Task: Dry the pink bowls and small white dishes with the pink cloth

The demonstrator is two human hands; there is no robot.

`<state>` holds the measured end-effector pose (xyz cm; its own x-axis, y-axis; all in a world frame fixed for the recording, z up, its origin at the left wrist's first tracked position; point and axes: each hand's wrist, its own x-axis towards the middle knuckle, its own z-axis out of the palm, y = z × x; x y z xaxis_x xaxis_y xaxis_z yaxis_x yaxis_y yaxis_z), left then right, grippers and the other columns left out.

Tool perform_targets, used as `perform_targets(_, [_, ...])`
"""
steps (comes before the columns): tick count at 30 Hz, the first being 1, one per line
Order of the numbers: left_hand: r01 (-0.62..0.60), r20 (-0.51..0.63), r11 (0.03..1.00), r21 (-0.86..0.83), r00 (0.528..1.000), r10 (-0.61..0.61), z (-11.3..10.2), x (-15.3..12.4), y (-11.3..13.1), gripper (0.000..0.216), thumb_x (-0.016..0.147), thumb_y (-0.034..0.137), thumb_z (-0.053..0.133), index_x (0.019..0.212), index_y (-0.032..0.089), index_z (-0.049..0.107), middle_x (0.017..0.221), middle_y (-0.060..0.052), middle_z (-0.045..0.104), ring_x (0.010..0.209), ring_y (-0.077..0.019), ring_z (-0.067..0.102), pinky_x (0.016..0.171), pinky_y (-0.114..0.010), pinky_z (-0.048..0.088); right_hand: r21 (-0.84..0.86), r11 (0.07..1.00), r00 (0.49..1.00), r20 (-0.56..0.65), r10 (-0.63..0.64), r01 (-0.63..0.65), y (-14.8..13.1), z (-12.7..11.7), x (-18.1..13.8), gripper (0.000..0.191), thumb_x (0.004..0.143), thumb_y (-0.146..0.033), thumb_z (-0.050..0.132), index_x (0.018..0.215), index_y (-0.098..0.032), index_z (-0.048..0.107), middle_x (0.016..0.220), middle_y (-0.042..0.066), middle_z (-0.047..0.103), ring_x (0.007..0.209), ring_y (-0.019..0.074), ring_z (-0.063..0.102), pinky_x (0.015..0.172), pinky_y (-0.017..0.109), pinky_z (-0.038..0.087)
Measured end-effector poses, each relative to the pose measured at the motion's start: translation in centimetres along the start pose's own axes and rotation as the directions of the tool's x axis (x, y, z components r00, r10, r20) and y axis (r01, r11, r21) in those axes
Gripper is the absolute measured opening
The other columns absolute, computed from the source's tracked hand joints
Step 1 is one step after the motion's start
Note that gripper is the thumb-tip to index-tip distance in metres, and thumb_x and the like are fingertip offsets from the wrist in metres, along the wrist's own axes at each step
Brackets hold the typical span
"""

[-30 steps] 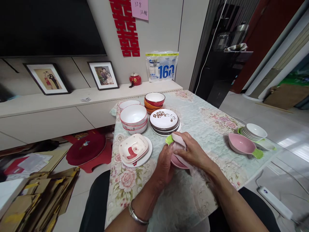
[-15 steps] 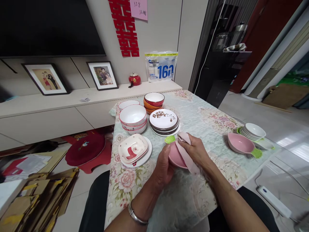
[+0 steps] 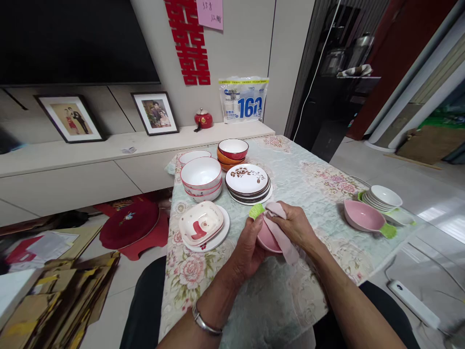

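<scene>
My left grip [image 3: 250, 246] is curled shut around the near side of a small pink dish [image 3: 267, 238], a glossy ceramic piece shaped like a fruit with a green leaf-shaped tab [image 3: 256, 211] at its rim. I hold it tilted just in front of the stack of flowered plates [image 3: 247, 180], above the bench [image 3: 308, 174], which is covered in a quilted floral cloth. My right grip [image 3: 296, 227] is closed on a soft pink cloth [image 3: 284, 242], pressing its bunched end against the dish's rim while a flat strip hangs across the dish. The flowered plates are round and white, with dark rims and a brown blossom sprig. To their left sit nested white bowls with red rims [image 3: 201, 173]; behind them are red and orange bowls [image 3: 233, 149]. Left and nearer than the plates, a squarish white dish with a red mark [image 3: 201, 223] rests on a round white plate. Well to the right of the plates lies a second pink dish [image 3: 363, 216], touching a stack of white saucers [image 3: 383, 196]. Far behind the plates a plastic pack [image 3: 244, 99] reads "160", a red paper cut-out [image 3: 189, 41] hangs on the wall, and a pink note [image 3: 209, 12] carries handwriting I cannot read.
</scene>
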<state>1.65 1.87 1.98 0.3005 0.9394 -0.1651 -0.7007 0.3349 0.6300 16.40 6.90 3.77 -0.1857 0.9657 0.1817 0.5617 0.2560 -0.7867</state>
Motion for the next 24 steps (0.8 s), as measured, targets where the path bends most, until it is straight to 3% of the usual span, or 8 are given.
perform_targets(3, [-0.066,-0.032,0.997,-0.03,0.997,0.065,-0.1,0.2,-0.3,0.039,0.085,0.044,0.069,0.116,0.024,0.057,0.124,-0.008,0.064,0.109,-0.0246,0.062,0.093,-0.038,0.05,0.105,0.994,0.999,0.03,0.039,-0.042,0.1,0.1,-0.1,0.026,0.09,-0.043,0.058,0.099,-0.02,0.067,0.089,0.002,0.07,0.082,0.0213,0.062,0.071,0.029,0.047])
perform_targets(8, [-0.189,-0.051,0.981,0.034,0.98,0.19,0.1,0.1,-0.6,0.028,0.086,0.037,0.069,0.106,0.024,0.054,0.113,-0.005,0.064,0.109,-0.0212,0.062,0.096,-0.035,0.047,-0.083,0.98,0.965,0.207,-0.16,0.18,-0.3,0.2,-0.3,0.034,0.086,-0.028,0.061,0.119,-0.023,0.063,0.109,0.007,0.065,0.101,0.0246,0.059,0.088,0.034,0.045])
perform_targets(13, [-0.163,0.012,0.979,0.125,0.987,0.163,0.2,-0.3,-0.3,0.047,0.078,0.036,0.077,0.114,0.022,0.05,0.115,-0.006,0.064,0.109,-0.0219,0.062,0.095,-0.035,0.047,-0.042,0.987,0.985,0.079,-0.152,0.155,0.2,0.3,0.1,0.018,0.084,-0.019,0.058,0.098,-0.022,0.068,0.099,0.005,0.067,0.093,0.0221,0.061,0.083,0.033,0.045])
perform_targets(16, [-0.118,0.033,0.988,0.104,0.993,0.115,0.0,-0.3,-0.1,0.052,0.079,0.037,0.076,0.122,0.023,0.05,0.12,-0.007,0.064,0.11,-0.0243,0.063,0.095,-0.038,0.049,0.048,0.997,0.998,0.025,-0.059,0.058,0.6,0.3,0.2,0.007,0.083,-0.026,0.063,0.087,-0.021,0.067,0.089,0.002,0.067,0.085,0.0206,0.06,0.076,0.03,0.044])
perform_targets(20, [-0.05,0.083,0.999,0.018,0.995,0.048,0.0,-0.1,-0.1,0.049,0.088,0.044,0.064,0.129,0.019,0.055,0.122,-0.013,0.067,0.117,-0.03,0.061,0.099,-0.044,0.048,0.31,0.944,0.994,0.011,0.11,-0.108,0.8,0.2,0.1,0.014,0.083,-0.03,0.062,0.093,-0.02,0.065,0.083,0.0,0.067,0.074,0.0182,0.058,0.068,0.029,0.045])
perform_targets(22, [-0.074,0.075,0.997,0.01,0.994,0.073,0.0,0.0,-0.3,0.047,0.088,0.042,0.065,0.128,0.02,0.057,0.121,-0.012,0.068,0.12,-0.0306,0.059,0.1,-0.044,0.047,0.324,0.942,0.996,0.05,0.076,-0.088,0.4,0.1,0.1,0.018,0.085,-0.03,0.061,0.099,-0.02,0.065,0.091,0.002,0.068,0.079,0.019,0.06,0.072,0.03,0.046])
perform_targets(24, [-0.132,0.041,0.991,0.031,0.991,0.131,0.1,0.1,-0.4,0.046,0.086,0.04,0.069,0.127,0.024,0.057,0.122,-0.01,0.068,0.12,-0.0297,0.059,0.1,-0.043,0.047,0.204,0.978,0.993,0.106,-0.059,0.036,0.0,-0.2,0.0,0.022,0.085,-0.028,0.061,0.105,-0.021,0.066,0.101,0.004,0.068,0.09,0.021,0.06,0.08,0.032,0.046])
